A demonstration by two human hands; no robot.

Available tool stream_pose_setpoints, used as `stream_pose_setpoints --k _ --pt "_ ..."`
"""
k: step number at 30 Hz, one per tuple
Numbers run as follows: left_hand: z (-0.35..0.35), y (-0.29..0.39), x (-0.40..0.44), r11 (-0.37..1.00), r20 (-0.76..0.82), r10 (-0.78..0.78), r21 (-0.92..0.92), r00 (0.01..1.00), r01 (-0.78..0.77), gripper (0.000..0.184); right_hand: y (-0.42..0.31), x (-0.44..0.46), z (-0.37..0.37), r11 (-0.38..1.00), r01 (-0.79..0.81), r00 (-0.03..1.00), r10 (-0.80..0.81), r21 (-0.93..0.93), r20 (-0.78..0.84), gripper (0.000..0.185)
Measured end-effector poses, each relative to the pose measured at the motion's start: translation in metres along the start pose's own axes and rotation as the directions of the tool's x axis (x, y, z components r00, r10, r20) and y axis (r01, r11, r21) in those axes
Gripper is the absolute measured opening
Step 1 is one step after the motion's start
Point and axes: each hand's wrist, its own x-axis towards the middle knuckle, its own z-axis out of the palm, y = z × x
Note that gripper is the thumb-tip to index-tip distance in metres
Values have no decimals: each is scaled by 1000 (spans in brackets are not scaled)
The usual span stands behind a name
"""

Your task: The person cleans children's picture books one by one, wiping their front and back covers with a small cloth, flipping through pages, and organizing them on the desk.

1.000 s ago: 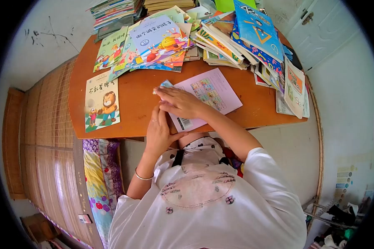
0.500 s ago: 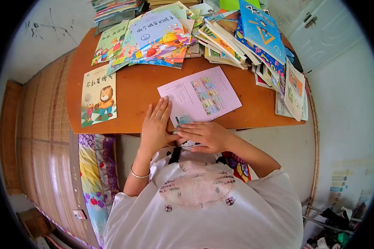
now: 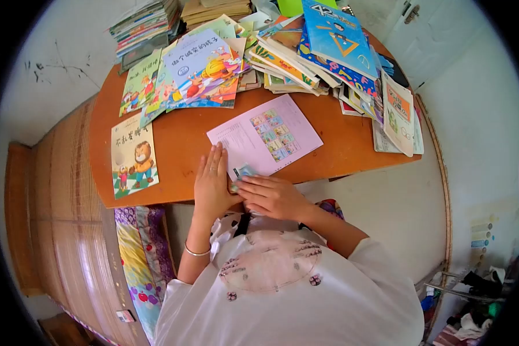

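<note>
A pink booklet (image 3: 236,135) with a grid of small coloured pictures lies slanted on the brown table, near its front edge. My left hand (image 3: 211,181) rests flat over the booklet's left edge, fingers pointing away from me and thumb out to the right. At the booklet's lower left corner, my right hand (image 3: 271,196) presses on a small crumpled bluish-green piece (image 3: 245,171) that sticks out past its fingertips. The two hands nearly meet at the table edge. What the piece is made of cannot be made out.
A picture book with a lion (image 3: 134,158) lies at the left of the table (image 3: 179,167). Children's books (image 3: 193,63) overlap at the back left. A heap topped by a blue book (image 3: 340,40) stands back right, beside a leaning white-and-orange book (image 3: 398,112).
My right hand has come down from the booklet's upper left to its lower left corner with the bluish piece. My left hand has moved up along the left edge and flattened.
</note>
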Motion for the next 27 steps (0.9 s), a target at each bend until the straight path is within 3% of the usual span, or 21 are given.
stream_pose_setpoints --k 2,4,6,7,9,10,12,13,15,17,19,20,22,23,25,27 --pt "1 1 0 991 -46 -2 -136 999 -5 100 12 -16 -15 999 -13 998 12 -29 -54 35" --pt "4 1 0 994 -29 -9 -107 1000 5 103 31 -41 -27 975 -220 960 213 -16 -181 34" --pt "6 1 1 997 -18 -25 -74 1000 24 105 51 -54 -51 775 -619 782 596 -125 -182 37" --pt "7 1 0 996 -27 -24 -82 999 22 104 63 -55 -57 774 -621 781 597 -125 -185 37" --pt "8 1 0 996 -35 -12 -87 999 9 102 84 -55 -65 699 -672 732 576 -245 -364 39" --pt "8 0 1 996 -40 -8 -89 999 4 101 74 -41 -57 667 -684 729 603 -295 -325 41" --pt "10 -1 2 996 -42 5 -85 999 -9 99 41 -6 -39 756 -655 752 649 -18 -113 42" --pt "12 -2 1 998 -80 26 -48 996 -30 99 23 6 -19 897 -431 872 443 101 -210 43" --pt "22 -7 -1 999 -119 51 -8 992 -53 100 -5 29 11 977 -128 977 154 168 -147 39" --pt "32 -19 -4 992 -123 97 95 988 -86 99 -3 30 16 994 -79 992 86 79 -95 36" --pt "18 -7 -2 998 -95 58 14 994 -57 98 25 22 1 982 -180 976 186 60 -118 38" --pt "12 -3 0 997 -67 18 -75 998 -23 97 44 18 -11 938 -342 936 345 49 -69 44" --pt "9 -1 0 997 -54 19 -77 998 -23 97 78 10 -33 786 -603 794 609 -134 1 62" --pt "9 -1 1 997 -48 11 -74 999 -14 97 86 12 -48 708 -652 742 669 -270 -38 66" --pt "12 0 1 998 -62 7 -64 998 -11 97 93 14 -39 715 -637 761 643 -287 -88 70" --pt "13 1 -1 999 -74 3 -50 997 -7 98 79 22 -6 815 -552 828 561 -174 2 73"
